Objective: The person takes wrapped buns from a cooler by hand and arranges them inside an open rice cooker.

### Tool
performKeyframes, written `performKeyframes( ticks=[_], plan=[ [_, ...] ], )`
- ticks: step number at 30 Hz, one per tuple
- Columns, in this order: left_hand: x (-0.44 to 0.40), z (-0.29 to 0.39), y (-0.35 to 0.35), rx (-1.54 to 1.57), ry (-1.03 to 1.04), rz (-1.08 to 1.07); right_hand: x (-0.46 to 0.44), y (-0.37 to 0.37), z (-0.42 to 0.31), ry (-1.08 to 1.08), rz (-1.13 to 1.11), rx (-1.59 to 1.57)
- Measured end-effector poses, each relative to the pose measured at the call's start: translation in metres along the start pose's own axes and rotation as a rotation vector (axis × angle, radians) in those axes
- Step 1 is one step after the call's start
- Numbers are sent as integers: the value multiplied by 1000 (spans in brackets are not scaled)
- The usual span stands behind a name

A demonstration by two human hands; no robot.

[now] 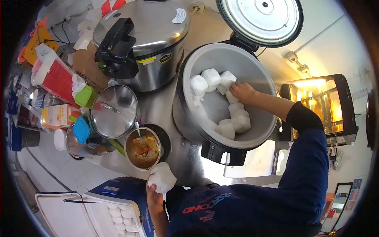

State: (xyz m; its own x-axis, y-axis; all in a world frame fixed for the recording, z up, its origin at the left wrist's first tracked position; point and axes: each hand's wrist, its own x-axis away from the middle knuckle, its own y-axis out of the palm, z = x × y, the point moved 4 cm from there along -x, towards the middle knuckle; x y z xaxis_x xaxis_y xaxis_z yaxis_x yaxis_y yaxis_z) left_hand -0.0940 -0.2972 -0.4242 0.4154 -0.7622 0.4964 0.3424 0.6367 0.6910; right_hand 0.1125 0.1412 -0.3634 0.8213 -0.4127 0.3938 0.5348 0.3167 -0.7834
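Observation:
My left hand (154,197) is wrapped round a white paper-wrapped packet (162,177), held low beside a metal pot of sauce (133,161). My right hand (241,92) reaches down into a large open rice cooker (258,126). Its fingers are closed on a white wrapped packet (231,97) near the far side, and the fingertips are partly hidden. Several similar white packets (211,77) are arranged in a ring along the cooker's inner wall. The cooker's lid (264,17) stands raised at the back.
A second steel cooker (158,43), closed, stands to the left. Nearby are a lidded pot (114,112) and boxes (59,115). An open cooler (140,197) at lower left holds several white packets. A lit glass display case (321,104) is at right, close to my right arm.

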Motion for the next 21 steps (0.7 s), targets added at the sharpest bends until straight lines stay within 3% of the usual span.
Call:
performKeyframes(
  ticks=[9,15,21],
  plan=[
    [-2,-9,-6,-34,-2,-19,-5,-13,-11,181,-261,-59],
    [-2,-12,-3,-24,-12,-3,35,-23,-54,-438,-599,-457],
    [-2,-7,-2,-37,-1,-44,33,-26,-34,-389,-616,-510]
  ],
)
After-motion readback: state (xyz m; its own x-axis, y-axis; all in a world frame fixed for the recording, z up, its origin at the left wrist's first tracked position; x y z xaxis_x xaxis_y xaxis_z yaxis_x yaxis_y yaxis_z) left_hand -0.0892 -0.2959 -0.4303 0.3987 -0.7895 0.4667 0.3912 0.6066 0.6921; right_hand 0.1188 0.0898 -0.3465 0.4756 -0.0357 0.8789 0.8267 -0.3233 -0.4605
